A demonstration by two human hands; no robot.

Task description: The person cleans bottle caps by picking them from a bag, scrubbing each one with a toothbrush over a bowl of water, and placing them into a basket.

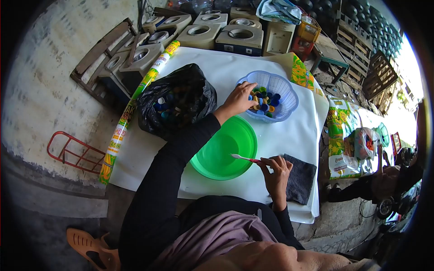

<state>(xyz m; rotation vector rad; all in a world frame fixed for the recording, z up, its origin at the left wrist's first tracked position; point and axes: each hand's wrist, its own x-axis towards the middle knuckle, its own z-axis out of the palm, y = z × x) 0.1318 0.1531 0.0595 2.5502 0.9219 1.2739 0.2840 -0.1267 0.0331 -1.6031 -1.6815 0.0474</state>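
My left hand (239,98) reaches over the near left rim of a light blue plastic basket (289,90). Its fingers curl around a blue bottle cap (250,97), just above other caps. Inside the basket lie several bottle caps (270,101) in blue, green, yellow and white. A toothbrush (244,157) with a red and white handle is pinched in my right hand (276,174), its head over a green basin (221,149). Left of the basin, a black plastic bag (194,90) stands open with more caps inside; how full it is stays hidden.
A dark grey cloth (299,178) lies at the white table's (181,187) right edge. A rolled printed sheet (135,101) runs along its left side. Concrete stove-like blocks (239,38) stand behind. To the right, another person (366,187) is beside a second covered table (341,135).
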